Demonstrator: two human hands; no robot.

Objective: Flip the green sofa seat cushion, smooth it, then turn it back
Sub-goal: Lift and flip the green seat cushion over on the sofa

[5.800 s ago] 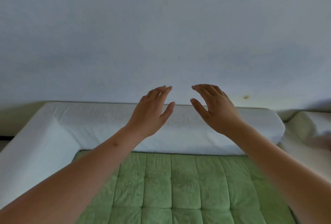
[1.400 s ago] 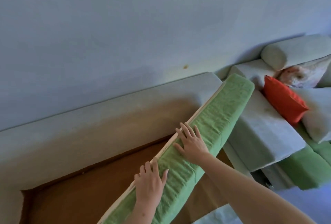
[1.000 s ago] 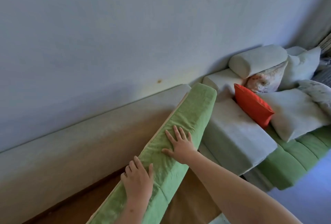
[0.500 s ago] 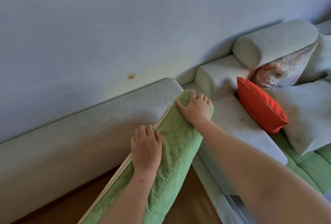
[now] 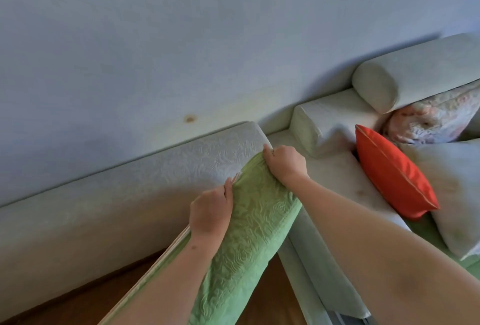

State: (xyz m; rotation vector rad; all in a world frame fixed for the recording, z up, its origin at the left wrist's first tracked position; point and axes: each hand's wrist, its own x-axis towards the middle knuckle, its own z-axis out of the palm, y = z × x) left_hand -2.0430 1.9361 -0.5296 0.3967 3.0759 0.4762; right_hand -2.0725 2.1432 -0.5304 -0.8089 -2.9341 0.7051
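Observation:
The green seat cushion (image 5: 255, 223) stands on edge, tilted up toward the pale sofa backrest (image 5: 155, 184), with its textured green side facing me and a pale underside along its left edge. My left hand (image 5: 211, 214) grips that upper left edge, fingers curled over it. My right hand (image 5: 284, 163) grips the cushion's top far corner next to the backrest's end. The brown sofa base (image 5: 270, 296) shows below the lifted cushion.
A pale armrest block (image 5: 335, 195) lies right of the cushion. Beyond it sit a red pillow (image 5: 392, 174), a patterned pillow (image 5: 431, 122), a grey bolster (image 5: 415, 73) and a pale pillow (image 5: 457, 195). The blue-grey wall (image 5: 207, 39) rises behind the sofa.
The cushion went from lying flat to standing on edge. Over the last second both hands slid up it toward the far corner, and their fingers now curl round its edge.

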